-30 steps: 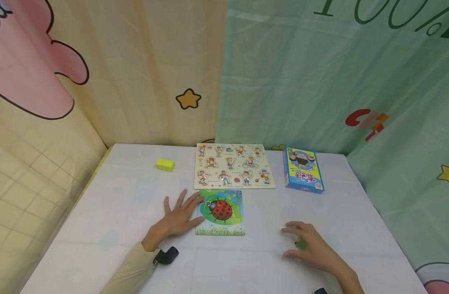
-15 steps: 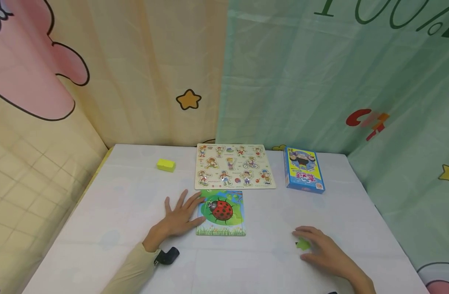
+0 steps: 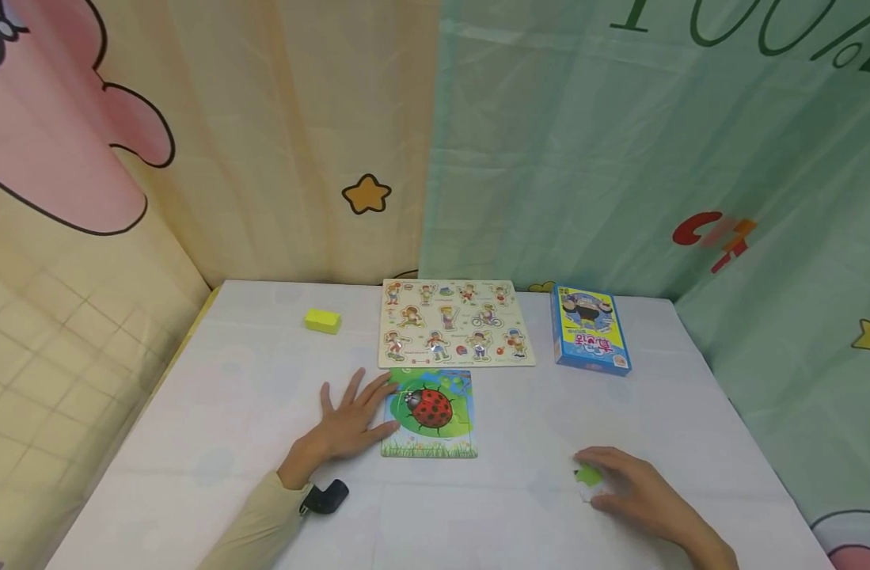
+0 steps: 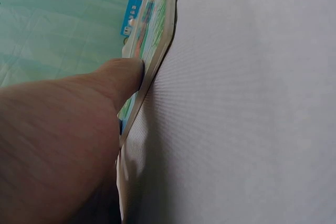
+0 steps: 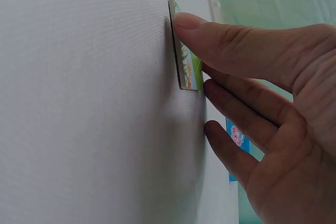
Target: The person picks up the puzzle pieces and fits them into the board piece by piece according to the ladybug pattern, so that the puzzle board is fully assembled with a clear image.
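A ladybug jigsaw puzzle [image 3: 429,410] lies flat near the middle of the table. My left hand [image 3: 349,423] rests at its left side with fingers spread. The thumb [image 4: 123,72] touches the puzzle's edge in the left wrist view. To the right, a small green and white puzzle piece [image 3: 588,480] lies on or just above the cloth. My right hand [image 3: 634,489] pinches it by its edges, thumb on the near side. In the right wrist view the thumb overlaps the piece [image 5: 188,66], and the index fingertip is hidden.
A wooden board with pictures of children [image 3: 456,323] sits just behind the ladybug puzzle. A blue box [image 3: 591,328] lies to its right, and a yellow block [image 3: 323,321] to its left. Curtains [image 3: 548,158] hang at the table's back edge.
My right hand has shifted right and slightly nearer, its fingertips now at the puzzle piece, which shows more between them. The left hand keeps its place.
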Demonstrator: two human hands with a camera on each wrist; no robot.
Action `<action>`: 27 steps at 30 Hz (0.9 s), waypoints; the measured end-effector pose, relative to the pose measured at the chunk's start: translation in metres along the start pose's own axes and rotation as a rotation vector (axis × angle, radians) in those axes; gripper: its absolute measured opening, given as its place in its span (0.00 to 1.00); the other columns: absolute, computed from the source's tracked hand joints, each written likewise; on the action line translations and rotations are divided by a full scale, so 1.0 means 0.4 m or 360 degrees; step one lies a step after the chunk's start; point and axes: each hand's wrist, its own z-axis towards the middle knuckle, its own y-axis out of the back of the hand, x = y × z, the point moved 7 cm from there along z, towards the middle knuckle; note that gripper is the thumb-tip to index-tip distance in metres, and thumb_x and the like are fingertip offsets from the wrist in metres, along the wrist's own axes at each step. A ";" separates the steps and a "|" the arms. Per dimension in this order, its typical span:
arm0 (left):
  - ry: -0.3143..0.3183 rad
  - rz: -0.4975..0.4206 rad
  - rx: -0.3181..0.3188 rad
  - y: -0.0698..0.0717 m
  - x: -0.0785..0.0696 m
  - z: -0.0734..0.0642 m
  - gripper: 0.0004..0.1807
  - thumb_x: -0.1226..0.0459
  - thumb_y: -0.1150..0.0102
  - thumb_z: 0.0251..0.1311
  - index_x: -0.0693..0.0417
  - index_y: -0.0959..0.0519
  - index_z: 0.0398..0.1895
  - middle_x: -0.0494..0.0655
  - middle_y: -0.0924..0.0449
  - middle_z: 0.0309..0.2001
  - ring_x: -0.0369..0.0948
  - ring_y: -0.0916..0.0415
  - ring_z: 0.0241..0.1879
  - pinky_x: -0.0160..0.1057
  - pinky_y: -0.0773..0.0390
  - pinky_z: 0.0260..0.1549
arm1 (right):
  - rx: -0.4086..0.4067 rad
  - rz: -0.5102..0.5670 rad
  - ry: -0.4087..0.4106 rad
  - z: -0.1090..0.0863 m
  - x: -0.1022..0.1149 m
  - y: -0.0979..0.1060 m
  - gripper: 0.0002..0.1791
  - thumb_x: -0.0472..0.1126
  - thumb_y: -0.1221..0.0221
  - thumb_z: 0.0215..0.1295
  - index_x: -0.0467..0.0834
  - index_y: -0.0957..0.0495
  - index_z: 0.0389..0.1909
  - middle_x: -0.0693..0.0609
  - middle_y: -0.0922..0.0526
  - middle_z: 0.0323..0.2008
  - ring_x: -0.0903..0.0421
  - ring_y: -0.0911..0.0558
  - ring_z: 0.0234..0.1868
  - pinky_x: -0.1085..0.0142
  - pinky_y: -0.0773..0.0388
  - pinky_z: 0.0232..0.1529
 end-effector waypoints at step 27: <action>-0.0023 0.0001 -0.0014 0.003 -0.002 -0.002 0.38 0.42 0.50 0.70 0.45 0.43 0.78 0.47 0.55 0.81 0.62 0.70 0.79 0.79 0.76 0.62 | 0.0091 -0.0154 -0.0048 0.011 -0.003 -0.011 0.29 0.48 0.27 0.53 0.54 0.20 0.58 0.56 0.19 0.57 0.53 0.21 0.58 0.63 0.21 0.57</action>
